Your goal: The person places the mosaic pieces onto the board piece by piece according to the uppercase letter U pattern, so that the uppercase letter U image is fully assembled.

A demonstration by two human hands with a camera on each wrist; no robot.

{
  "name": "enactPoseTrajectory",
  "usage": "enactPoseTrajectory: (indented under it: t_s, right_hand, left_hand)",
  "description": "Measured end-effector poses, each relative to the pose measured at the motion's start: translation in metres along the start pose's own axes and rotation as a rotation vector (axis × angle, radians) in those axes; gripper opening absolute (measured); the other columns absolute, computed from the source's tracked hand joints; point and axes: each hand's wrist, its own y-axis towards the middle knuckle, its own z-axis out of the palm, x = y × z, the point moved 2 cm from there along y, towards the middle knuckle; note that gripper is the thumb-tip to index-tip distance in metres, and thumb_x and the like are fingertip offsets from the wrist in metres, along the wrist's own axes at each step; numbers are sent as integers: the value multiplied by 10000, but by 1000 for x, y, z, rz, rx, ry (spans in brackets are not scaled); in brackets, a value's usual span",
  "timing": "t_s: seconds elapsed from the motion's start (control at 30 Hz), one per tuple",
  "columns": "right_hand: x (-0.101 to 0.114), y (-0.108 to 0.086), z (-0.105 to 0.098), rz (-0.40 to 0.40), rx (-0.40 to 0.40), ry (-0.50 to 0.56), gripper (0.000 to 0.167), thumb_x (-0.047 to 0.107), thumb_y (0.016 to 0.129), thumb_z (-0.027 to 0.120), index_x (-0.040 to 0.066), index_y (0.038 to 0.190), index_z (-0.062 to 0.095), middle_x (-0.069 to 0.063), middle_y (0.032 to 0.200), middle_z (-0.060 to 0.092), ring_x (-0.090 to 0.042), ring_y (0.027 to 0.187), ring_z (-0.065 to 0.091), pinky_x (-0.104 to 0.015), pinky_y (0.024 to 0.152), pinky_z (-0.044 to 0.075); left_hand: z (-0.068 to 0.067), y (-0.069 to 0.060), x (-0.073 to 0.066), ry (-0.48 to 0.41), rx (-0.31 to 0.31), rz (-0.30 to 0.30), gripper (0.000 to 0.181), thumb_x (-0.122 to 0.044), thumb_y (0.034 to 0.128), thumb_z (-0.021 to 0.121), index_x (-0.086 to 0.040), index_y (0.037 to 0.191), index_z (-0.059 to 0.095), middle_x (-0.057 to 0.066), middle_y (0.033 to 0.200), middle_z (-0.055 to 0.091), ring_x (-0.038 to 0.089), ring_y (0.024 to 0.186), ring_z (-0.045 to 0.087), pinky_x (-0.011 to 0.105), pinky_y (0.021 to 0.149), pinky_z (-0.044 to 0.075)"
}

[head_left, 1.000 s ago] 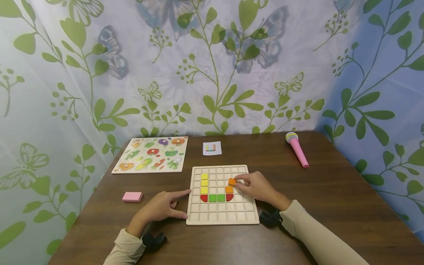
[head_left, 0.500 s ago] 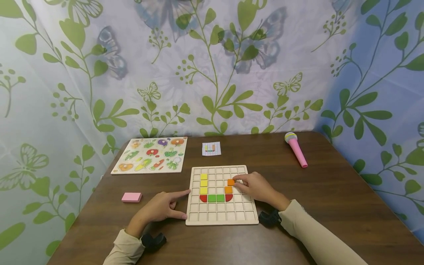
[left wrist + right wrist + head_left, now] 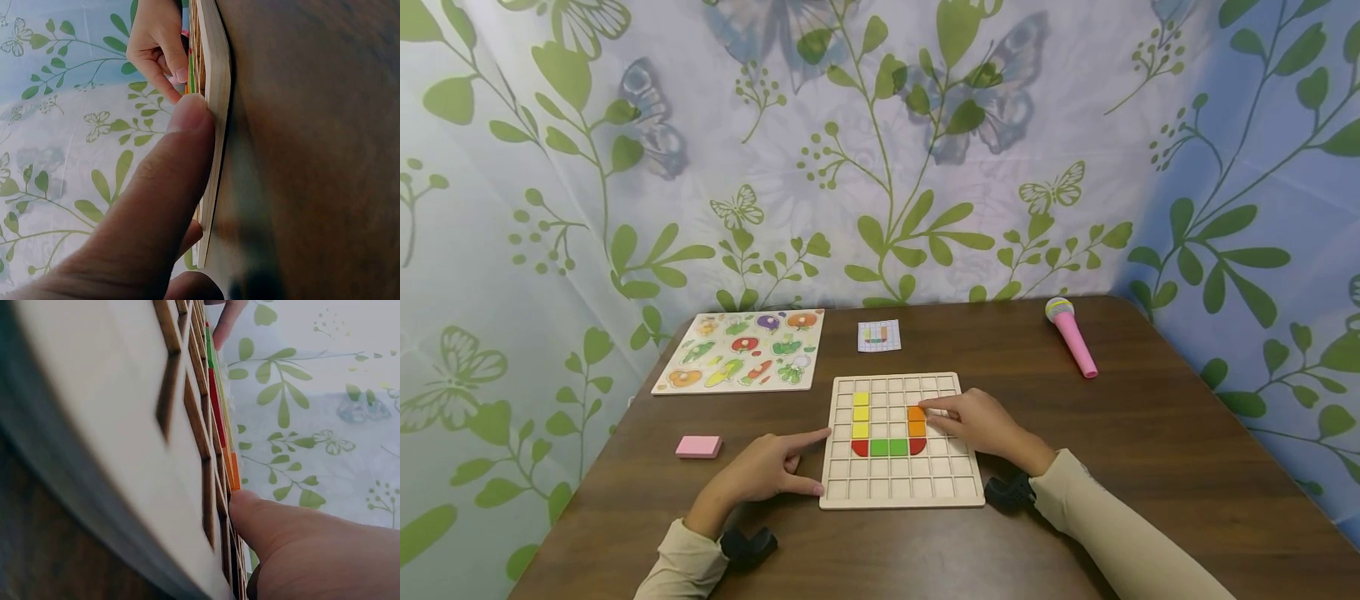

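A pale wooden grid board (image 3: 902, 490) lies on the table. In it, yellow squares (image 3: 861, 414), green squares (image 3: 889, 447), red rounded corner tiles (image 3: 860, 448) and two orange square tiles (image 3: 917, 428) form a U. My left hand (image 3: 765, 469) spreads index finger and thumb, both tips against the board's left edge; the left wrist view shows the thumb (image 3: 165, 162) at its rim. At the upper orange tile (image 3: 915, 413), which sits in its cell, my right hand (image 3: 979, 423) touches with the index fingertip. The right thumb (image 3: 250, 515) is close to the tile's side; exact contact is unclear.
A small pattern card (image 3: 878, 336) with a similar U lies behind the board. Back left is a vegetable puzzle board (image 3: 775, 350); a pink block (image 3: 698, 447) lies left of my left hand. A pink toy microphone (image 3: 1072, 337) lies back right.
The upper orange tile has shifted slightly left and settled into the cell above the other orange tile, my right fingers moving along with it. The left hand stays put.
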Motion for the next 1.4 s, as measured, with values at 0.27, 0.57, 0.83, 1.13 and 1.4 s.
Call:
enactPoseTrajectory:
  t_s: [0.27, 0.57, 0.83, 1.13, 1.4]
  right_hand:
    - [1, -2, 2, -3, -20, 10, 319, 338, 985, 704, 265, 1293, 742, 175, 501, 299, -18, 475, 213, -229, 496, 226]
    - [0, -5, 2, -40, 7, 55, 286, 243, 1005, 678, 279, 1281, 742, 194, 459, 379, -24, 431, 207, -216, 468, 243]
    - [1, -5, 2, -41, 44, 24, 299, 283, 1018, 661, 300, 1312, 719, 186, 485, 405, -25, 455, 201, -220, 489, 245]
    - [3, -5, 0, -10, -22, 93, 290, 263, 990, 701, 273, 1276, 750, 186, 486, 289, -8, 455, 195, -219, 480, 230]
    - [-1, -7, -1, -49, -104, 100, 241, 261, 949, 759, 226, 1184, 797, 195, 502, 281, 16, 472, 186, -210, 486, 230]
  left_hand:
    - [0, -1, 0, -4, -2, -1, 863, -590, 812, 790, -261, 1548, 481, -126, 568, 320, 26, 503, 258, 222, 508, 293]
    - [0, 1, 2, 12, -7, 9, 868, -604, 805, 786, -269, 1547, 483, -125, 577, 312, 31, 514, 246, 226, 517, 280]
    - [1, 1, 2, 10, 1, 2, 872, -600, 810, 784, -260, 1552, 476, -126, 567, 316, 29, 508, 255, 223, 513, 290]
    - [0, 0, 1, 8, 3, 1, 864, -599, 819, 781, -260, 1552, 475, -131, 575, 318, 29, 514, 263, 225, 522, 296]
    - [1, 1, 1, 4, -1, 10, 858, -590, 817, 789, -257, 1546, 484, -136, 577, 307, 29, 516, 258, 222, 525, 292]
